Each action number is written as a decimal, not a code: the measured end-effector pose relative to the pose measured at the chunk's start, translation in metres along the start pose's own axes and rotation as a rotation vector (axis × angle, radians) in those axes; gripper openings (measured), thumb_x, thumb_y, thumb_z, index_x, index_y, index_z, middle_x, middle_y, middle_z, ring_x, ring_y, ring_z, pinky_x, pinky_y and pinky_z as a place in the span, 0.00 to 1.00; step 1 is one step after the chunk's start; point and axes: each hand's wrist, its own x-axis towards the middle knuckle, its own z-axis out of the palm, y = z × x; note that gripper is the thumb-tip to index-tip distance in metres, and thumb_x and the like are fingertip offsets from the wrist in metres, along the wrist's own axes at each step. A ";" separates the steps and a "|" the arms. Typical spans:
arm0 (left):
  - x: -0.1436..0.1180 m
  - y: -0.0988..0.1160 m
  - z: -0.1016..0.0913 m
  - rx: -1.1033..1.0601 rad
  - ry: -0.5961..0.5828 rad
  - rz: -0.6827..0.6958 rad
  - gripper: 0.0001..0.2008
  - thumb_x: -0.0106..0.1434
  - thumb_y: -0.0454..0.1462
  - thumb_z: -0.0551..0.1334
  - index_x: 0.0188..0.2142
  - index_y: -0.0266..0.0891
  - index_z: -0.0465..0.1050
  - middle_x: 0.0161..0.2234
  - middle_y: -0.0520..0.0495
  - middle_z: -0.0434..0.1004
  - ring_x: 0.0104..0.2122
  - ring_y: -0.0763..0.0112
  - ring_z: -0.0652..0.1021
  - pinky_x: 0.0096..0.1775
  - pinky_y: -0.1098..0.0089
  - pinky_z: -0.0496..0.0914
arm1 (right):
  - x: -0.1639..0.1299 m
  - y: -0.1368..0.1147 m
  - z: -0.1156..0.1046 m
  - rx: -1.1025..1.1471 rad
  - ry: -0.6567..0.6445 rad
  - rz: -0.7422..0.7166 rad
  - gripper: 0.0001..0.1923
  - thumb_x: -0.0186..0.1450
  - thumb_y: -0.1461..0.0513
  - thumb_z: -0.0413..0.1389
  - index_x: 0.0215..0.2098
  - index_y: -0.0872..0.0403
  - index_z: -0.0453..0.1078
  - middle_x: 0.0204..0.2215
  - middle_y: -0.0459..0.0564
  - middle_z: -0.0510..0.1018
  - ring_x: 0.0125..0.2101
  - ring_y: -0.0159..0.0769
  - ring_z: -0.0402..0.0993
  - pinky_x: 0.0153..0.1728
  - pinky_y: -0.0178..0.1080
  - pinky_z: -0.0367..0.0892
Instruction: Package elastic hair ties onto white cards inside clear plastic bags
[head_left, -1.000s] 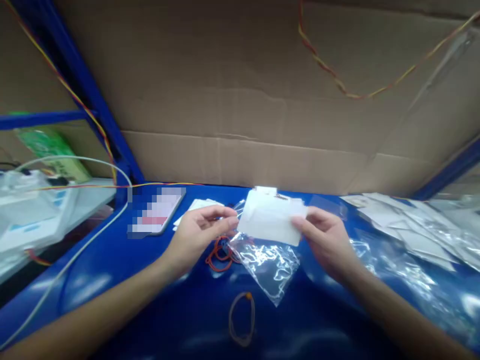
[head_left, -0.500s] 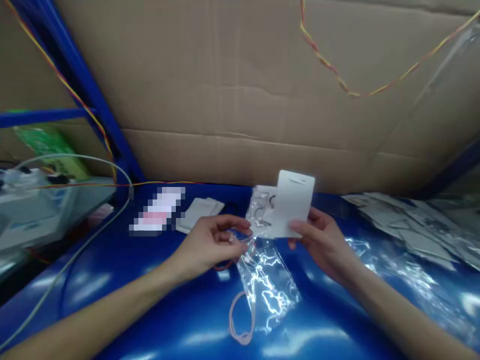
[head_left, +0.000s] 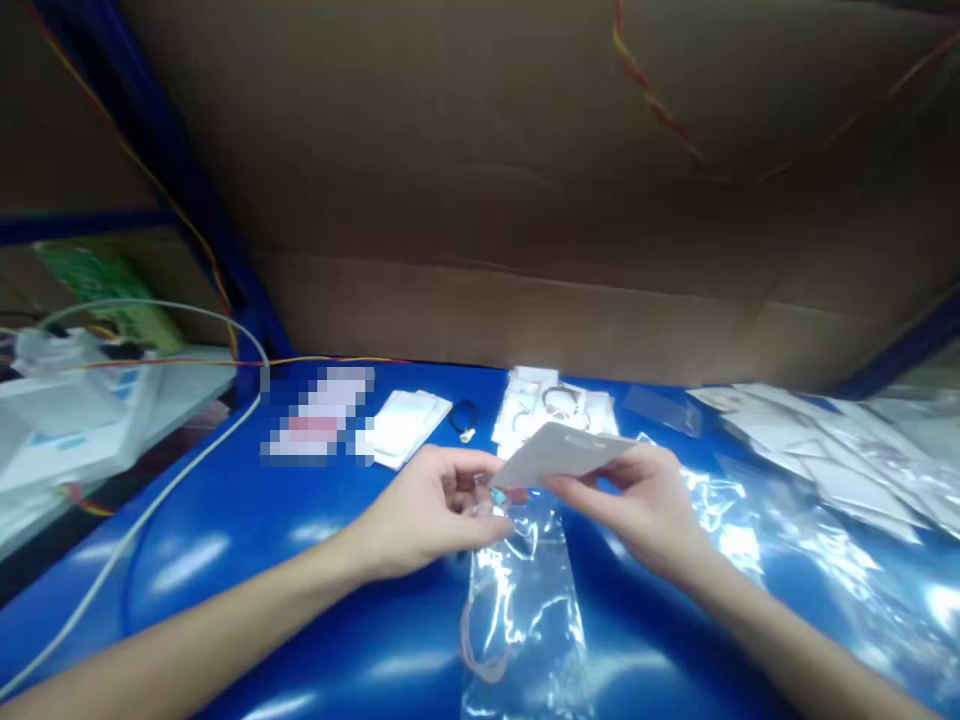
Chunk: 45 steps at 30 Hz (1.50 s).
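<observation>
Over a blue counter (head_left: 247,560), the right hand (head_left: 649,505) pinches a white card (head_left: 559,452) tilted nearly flat at the mouth of a clear plastic bag (head_left: 525,600), which the left hand (head_left: 435,505) grips. Behind lie more carded items (head_left: 551,405), a card stack (head_left: 405,425) and loose bags (head_left: 817,450) to the right.

Both forearms reach in from the lower corners and converge at the middle. The left hand (head_left: 431,505) is palm-inward, fingers curled, thumb and fingertips pinched together. The right hand (head_left: 649,500) faces it, close but apart, with thumb and forefinger pinched and the other fingers loosely bent.
</observation>
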 end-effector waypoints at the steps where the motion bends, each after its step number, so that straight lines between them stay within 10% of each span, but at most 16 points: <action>1: 0.000 0.000 0.000 -0.002 0.000 0.005 0.17 0.55 0.39 0.73 0.44 0.37 0.83 0.29 0.48 0.81 0.25 0.70 0.76 0.29 0.71 0.68 | 0.000 0.000 0.000 -0.015 -0.014 -0.004 0.08 0.60 0.56 0.69 0.36 0.49 0.84 0.34 0.51 0.87 0.35 0.46 0.82 0.36 0.46 0.75; 10: 0.000 0.004 0.002 0.157 0.062 0.031 0.19 0.56 0.38 0.72 0.48 0.37 0.83 0.28 0.50 0.81 0.23 0.73 0.71 0.26 0.73 0.62 | -0.002 0.004 0.000 -0.070 -0.005 -0.053 0.09 0.61 0.57 0.69 0.39 0.50 0.83 0.32 0.50 0.86 0.28 0.40 0.79 0.28 0.40 0.70; 17: -0.002 -0.001 0.008 -0.081 -0.049 0.017 0.21 0.59 0.35 0.71 0.53 0.40 0.80 0.44 0.43 0.86 0.46 0.57 0.84 0.49 0.63 0.75 | -0.003 0.005 -0.001 -0.242 -0.035 -0.201 0.05 0.63 0.58 0.66 0.35 0.50 0.83 0.21 0.45 0.79 0.21 0.33 0.69 0.23 0.36 0.64; 27: -0.002 0.004 0.013 -0.046 -0.049 0.067 0.16 0.60 0.31 0.68 0.48 0.41 0.83 0.45 0.46 0.86 0.47 0.57 0.83 0.53 0.62 0.74 | -0.003 0.005 0.000 0.002 -0.128 0.025 0.18 0.63 0.57 0.68 0.51 0.48 0.78 0.40 0.52 0.87 0.34 0.44 0.82 0.32 0.42 0.74; 40: 0.000 0.007 0.012 -0.215 -0.081 -0.056 0.14 0.60 0.38 0.72 0.46 0.39 0.83 0.42 0.44 0.87 0.44 0.57 0.85 0.52 0.61 0.75 | -0.005 -0.002 0.004 -0.013 -0.040 -0.018 0.12 0.67 0.54 0.63 0.46 0.50 0.78 0.37 0.51 0.85 0.34 0.43 0.82 0.34 0.42 0.75; 45: -0.001 0.007 0.012 -0.202 -0.114 -0.068 0.15 0.60 0.39 0.72 0.46 0.38 0.83 0.43 0.43 0.87 0.46 0.54 0.84 0.53 0.58 0.75 | -0.005 -0.002 0.004 0.109 0.074 0.040 0.28 0.64 0.54 0.67 0.60 0.47 0.67 0.30 0.48 0.85 0.29 0.43 0.81 0.32 0.43 0.75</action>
